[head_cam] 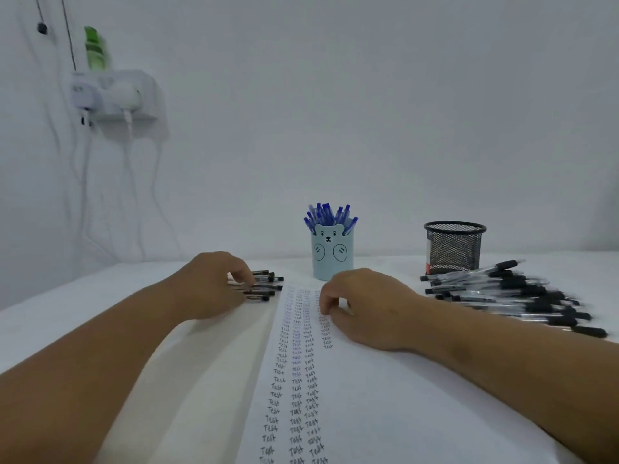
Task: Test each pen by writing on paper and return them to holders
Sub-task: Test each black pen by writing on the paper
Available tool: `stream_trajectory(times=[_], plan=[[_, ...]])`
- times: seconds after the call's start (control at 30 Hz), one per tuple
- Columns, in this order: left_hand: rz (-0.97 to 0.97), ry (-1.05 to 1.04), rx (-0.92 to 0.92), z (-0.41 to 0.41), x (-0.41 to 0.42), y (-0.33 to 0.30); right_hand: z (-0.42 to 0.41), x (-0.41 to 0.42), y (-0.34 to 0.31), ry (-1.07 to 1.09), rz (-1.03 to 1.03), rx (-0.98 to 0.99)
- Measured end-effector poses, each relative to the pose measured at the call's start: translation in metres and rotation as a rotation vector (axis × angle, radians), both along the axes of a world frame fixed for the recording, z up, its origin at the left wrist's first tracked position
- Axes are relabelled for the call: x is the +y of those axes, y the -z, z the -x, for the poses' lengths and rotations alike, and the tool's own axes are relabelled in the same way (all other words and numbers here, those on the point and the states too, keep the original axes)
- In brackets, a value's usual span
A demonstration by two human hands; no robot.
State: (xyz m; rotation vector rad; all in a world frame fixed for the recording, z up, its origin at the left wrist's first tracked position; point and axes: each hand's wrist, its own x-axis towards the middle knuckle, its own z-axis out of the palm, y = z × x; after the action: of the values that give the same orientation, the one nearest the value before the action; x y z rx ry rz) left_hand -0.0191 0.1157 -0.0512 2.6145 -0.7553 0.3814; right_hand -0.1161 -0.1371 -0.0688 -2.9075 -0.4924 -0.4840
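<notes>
My left hand [214,283] reaches over a small pile of black pens [264,285] lying left of the paper, and its curled fingertips pinch one of them. My right hand [361,306] rests on the white paper [368,396] with its fingers loosely curled and no pen in it. Columns of the handwritten word "Test" [296,380] run down the sheet. Behind the paper stands a light blue bear holder [332,259] full of blue pens [330,216]. A black mesh holder [454,247] stands at the back right.
A large heap of black pens [509,296] lies on the table right of my right forearm. On the left wall hangs a white socket box [114,95] with plugs, trailing cables and a green bottle [95,50] on top.
</notes>
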Motion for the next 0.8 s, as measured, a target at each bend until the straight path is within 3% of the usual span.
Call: stream_trajectory(times=[0.27,0.37,0.43,0.5,0.57,0.63,0.7,0.8], plan=[[-0.029,-0.015,0.047,-0.012,0.001,0.014,-0.003,-0.001,0.002,-0.016,-0.025,-0.001],[0.017,-0.053,-0.031,-0.015,0.0,0.014,-0.003,0.0,0.002,-0.022,-0.026,0.0],[0.291,0.0,-0.082,-0.01,-0.007,0.008,-0.003,-0.001,0.002,-0.022,-0.026,0.002],[0.759,0.057,-0.02,0.0,-0.017,-0.004,-0.003,-0.001,0.002,-0.024,-0.024,0.003],[1.257,0.102,0.2,0.009,-0.024,-0.017,-0.004,-0.002,0.003,-0.028,-0.022,-0.001],[1.627,0.19,0.492,0.014,-0.027,-0.024,-0.005,-0.002,0.003,-0.03,-0.021,-0.008],[1.767,0.304,0.699,0.018,-0.026,-0.024,-0.005,-0.003,0.003,-0.03,-0.023,-0.006],[1.801,0.379,0.787,0.02,-0.026,-0.022,-0.005,-0.003,0.003,-0.034,-0.021,-0.003]])
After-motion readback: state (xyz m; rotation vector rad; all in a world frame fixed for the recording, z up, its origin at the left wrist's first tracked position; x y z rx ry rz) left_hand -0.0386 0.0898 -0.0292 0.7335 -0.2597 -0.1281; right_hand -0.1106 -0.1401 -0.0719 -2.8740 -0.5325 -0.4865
